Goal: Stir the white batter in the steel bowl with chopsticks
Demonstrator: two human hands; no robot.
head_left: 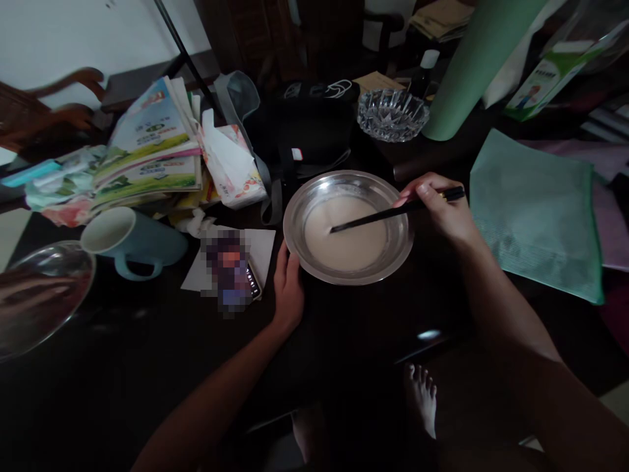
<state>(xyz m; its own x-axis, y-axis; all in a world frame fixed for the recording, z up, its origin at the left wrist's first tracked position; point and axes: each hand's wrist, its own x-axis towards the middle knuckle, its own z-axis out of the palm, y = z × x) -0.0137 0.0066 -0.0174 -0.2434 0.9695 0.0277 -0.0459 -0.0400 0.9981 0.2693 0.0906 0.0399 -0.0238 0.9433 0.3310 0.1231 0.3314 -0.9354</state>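
Note:
A round metal bowl (396, 259) with a wide rim stands on the dark table, holding a pale, milky liquid (344, 246). My right hand (439, 203) is closed around black chopsticks (378, 216), pressed close together, whose tips dip into the liquid near its middle. At the bowl's left edge, my left hand (289, 285) steadies the rim, fingers along its outer side and thumb close to the top. Just left of that hand lies a phone (253, 283) on a white sheet (265, 246), its screen partly blurred out.
To the left are a blue mug (147, 239), a metal basin (88, 262), stacked booklets (152, 151) and a tissue pack (236, 170). Behind the bowl sit a black bag (314, 131) and a glass ashtray (393, 118). A green cylinder (472, 78) and green mesh pouch (535, 216) are right.

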